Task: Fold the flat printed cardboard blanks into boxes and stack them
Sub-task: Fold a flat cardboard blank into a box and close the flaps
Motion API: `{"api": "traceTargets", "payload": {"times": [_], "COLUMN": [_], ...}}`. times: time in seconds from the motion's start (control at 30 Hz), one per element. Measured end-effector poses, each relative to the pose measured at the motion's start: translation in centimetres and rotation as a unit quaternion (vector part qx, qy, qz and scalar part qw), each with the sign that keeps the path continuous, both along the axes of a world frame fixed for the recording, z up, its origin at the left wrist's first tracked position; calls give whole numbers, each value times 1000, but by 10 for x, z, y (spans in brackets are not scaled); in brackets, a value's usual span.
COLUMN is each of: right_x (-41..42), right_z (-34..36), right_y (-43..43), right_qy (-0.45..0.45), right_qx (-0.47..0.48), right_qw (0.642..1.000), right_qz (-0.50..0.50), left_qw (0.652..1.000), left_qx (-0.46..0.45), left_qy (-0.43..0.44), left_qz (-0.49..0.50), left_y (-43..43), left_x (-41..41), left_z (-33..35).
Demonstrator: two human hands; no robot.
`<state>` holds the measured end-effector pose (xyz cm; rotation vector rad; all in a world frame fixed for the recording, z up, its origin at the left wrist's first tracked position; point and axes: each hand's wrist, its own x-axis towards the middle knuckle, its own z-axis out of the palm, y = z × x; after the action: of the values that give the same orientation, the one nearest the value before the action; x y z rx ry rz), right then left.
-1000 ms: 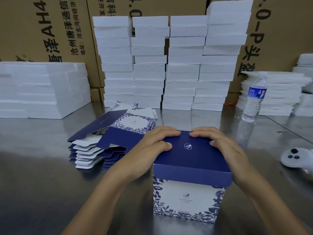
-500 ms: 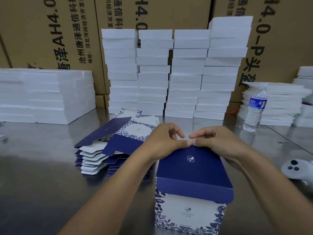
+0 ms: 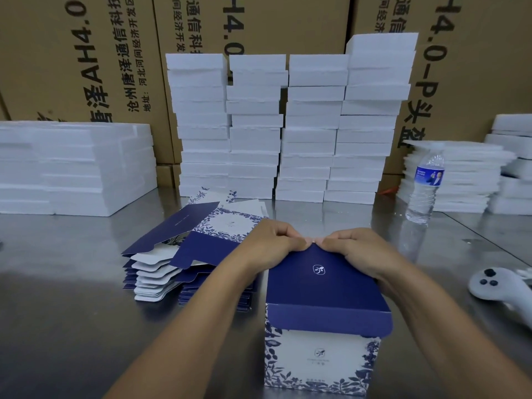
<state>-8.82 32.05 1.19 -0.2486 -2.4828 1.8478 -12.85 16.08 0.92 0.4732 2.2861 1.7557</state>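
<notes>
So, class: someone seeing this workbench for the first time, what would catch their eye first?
Front and centre, both hands, left hand and right hand, pinch the far edge of a navy-lidded box. Left of it lies a fanned pile of flat blanks. Behind rise white foam stacks.

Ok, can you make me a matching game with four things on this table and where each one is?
Things:
1. water bottle
2. flat blanks
3. box
4. white controller

Places:
A. under both hands, at the front
B. right edge of the table
C. standing at the back right, by thin white sheets
D. piled left of the box

Pairs: 1-C, 2-D, 3-A, 4-B
</notes>
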Motion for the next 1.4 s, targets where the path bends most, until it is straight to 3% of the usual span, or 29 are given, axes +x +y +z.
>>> {"api": "traceTargets", "payload": {"times": [0.27,0.6,0.8,1.07,1.4], "right_x": [0,11,11,19,16], "right_z": [-8,-27,-26,-33,-32], "right_y": [1,11,10,15,11], "right_qy": [44,18,50,167,151], "right_qx": [-33,-135,-132,-40,-77], "right_qw": [997,989,987,983,980], "right_qz": [-46,-55,-74,-59,-100], "left_qw": [996,980,973,968,973], "left_qx": [76,181,195,200,193], "left_qy": [-31,-34,-29,-16,-20], "left_qz": [22,77,121,149,126], "left_y": [-23,-12,-10,-6,-8], "left_x": [4,16,21,23,26], "left_z": [-19,-28,-30,-28,-27]}}
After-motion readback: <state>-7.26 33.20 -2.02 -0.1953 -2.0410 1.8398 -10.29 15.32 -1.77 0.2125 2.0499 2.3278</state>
